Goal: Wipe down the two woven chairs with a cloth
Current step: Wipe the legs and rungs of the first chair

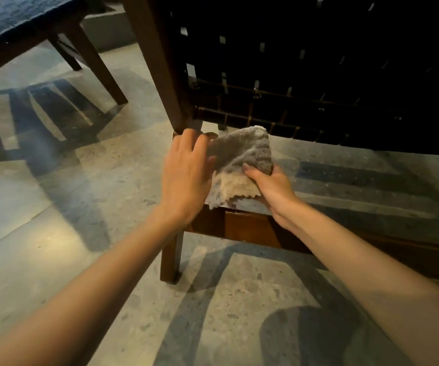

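Right hand (271, 188) grips the grey cloth (242, 154), thumb pinned on top, fingers curled under. Left hand (186, 175) is open, fingers fairly straight, laid vs the cloth's left edge w/ fingertips at the foot of the post (160, 62) of the near woven chair (318, 62). Cloth sits bunched just right of the post's lower end, below the woven back, not spread flat. Risks, as I judge them: w/ the cloth balled up only a small patch would meet the wood, so strips get skipped. Its loose scalloped corner hangs free and could snag on the weave's straps right of the post, or pull out of the grip if dragged hard. Light is low and the weave v. dark, so dust is easy to miss. Around: 2nd woven chair (15, 19) well left of the post, apart from it; a lower rail (252, 231) and leg (171, 260) below the post; speckled stone floor (54, 233) left of the post, heavy shadows. In the way: the left hand lies between cloth and post, so it prob. must shift 1st. Can't tell if the grey surface right of the post is seat or floor.
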Demonstrator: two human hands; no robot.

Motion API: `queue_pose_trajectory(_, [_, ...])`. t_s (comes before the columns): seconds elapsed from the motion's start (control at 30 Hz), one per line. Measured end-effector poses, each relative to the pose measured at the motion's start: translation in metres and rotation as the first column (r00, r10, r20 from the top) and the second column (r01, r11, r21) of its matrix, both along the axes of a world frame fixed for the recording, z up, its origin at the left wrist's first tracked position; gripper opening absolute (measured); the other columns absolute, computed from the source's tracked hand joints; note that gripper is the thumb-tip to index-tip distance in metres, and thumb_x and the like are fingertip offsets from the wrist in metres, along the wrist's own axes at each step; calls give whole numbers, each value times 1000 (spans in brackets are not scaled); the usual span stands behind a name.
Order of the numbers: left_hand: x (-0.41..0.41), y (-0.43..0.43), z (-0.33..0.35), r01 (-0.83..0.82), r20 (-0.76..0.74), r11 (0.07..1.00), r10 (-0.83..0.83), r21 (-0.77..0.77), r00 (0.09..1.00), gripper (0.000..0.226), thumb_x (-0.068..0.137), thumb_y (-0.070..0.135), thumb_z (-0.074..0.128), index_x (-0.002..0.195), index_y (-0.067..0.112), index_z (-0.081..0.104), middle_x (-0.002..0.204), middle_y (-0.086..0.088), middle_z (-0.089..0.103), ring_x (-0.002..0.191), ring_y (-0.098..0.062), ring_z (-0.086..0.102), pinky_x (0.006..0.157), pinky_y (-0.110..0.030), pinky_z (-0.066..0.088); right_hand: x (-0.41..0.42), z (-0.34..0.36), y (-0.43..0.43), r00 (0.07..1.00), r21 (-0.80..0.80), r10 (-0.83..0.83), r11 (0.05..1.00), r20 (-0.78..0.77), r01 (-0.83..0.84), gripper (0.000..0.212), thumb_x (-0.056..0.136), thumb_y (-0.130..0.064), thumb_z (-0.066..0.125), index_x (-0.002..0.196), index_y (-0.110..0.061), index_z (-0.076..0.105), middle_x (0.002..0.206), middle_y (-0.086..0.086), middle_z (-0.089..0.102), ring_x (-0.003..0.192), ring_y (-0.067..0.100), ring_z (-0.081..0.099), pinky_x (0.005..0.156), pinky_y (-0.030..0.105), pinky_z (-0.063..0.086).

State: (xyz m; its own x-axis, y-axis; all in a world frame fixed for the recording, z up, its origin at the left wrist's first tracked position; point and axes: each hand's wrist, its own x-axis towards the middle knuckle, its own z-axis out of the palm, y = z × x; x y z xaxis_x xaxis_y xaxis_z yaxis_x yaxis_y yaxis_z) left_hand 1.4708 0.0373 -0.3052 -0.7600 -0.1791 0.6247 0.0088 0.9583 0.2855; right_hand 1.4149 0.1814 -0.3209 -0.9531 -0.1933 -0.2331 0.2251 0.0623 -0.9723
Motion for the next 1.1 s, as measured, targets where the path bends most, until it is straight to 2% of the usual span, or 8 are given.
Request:
queue_pose_trajectory(0.1, [1,-11,-17,-48,159,936,109,-348,981,55,91,13,58,142,10,39,148,-11,36,140,-28,25,117,-38,13,-19,-3,-24,998,-141,-1,990,57,9,48,90,-18,64,133,-10,44,124,13,61,112,27,60,98,45,49])
queue_pose_trajectory(0.17, [4,-19,-27,-23,264,903,150,-428,953,62,95,15,50,149,11,20,158,-10,13,147,-26,-3,115,-37,-13,-30,1,-42,985,-287,-21,955,172,70,48,88,-9,65,130,0,45,122,20,61,109,32,62,96,44,50])
queue_pose_trajectory(0.23, [9,-28,-32,-8,309,882,173,-470,935,63,96,16,44,147,11,7,158,-8,-3,143,-24,-18,112,-37,-20,-39,4,-59,961,-388,-37,910,273,145,44,87,-2,63,127,5,45,119,24,61,107,35,62,92,42,51])
queue_pose_trajectory(0.37, [13,-35,-30,40,323,880,131,-474,937,56,93,17,35,141,13,5,155,-6,-4,143,-24,-14,114,-37,-13,-40,8,-82,942,-546,11,817,336,185,42,88,3,58,126,1,41,122,24,58,112,35,59,90,37,51])
queue_pose_trajectory(0.57, [18,-39,-29,69,329,896,89,-438,940,57,89,15,28,142,14,8,152,-4,-3,144,-23,-9,115,-37,-9,-39,17,-82,921,-854,208,482,329,196,43,90,-20,45,129,-1,48,133,24,51,126,34,48,110,39,37])
queue_pose_trajectory(0.7, [19,-41,-31,75,312,888,80,-453,947,59,91,10,50,141,13,19,152,-5,11,144,-25,3,115,-42,4,-32,9,-82,906,-909,286,367,311,197,31,94,-21,31,107,-6,54,132,20,50,129,31,44,111,38,32])
queue_pose_trajectory(0.87, [21,-45,-30,80,336,877,95,-473,937,67,84,10,64,139,12,25,153,-7,17,143,-25,9,114,-45,10,-35,-4,-89,930,-864,160,449,329,228,48,95,-17,55,142,-18,41,137,16,51,124,31,51,103,38,44])
queue_pose_trajectory(1.1, [21,-45,-27,76,337,877,101,-474,936,61,83,10,67,138,8,40,152,-6,17,143,-26,10,113,-46,12,-50,8,-107,952,-770,-42,577,304,271,68,89,-12,65,147,-18,29,140,16,47,123,32,53,97,38,49])
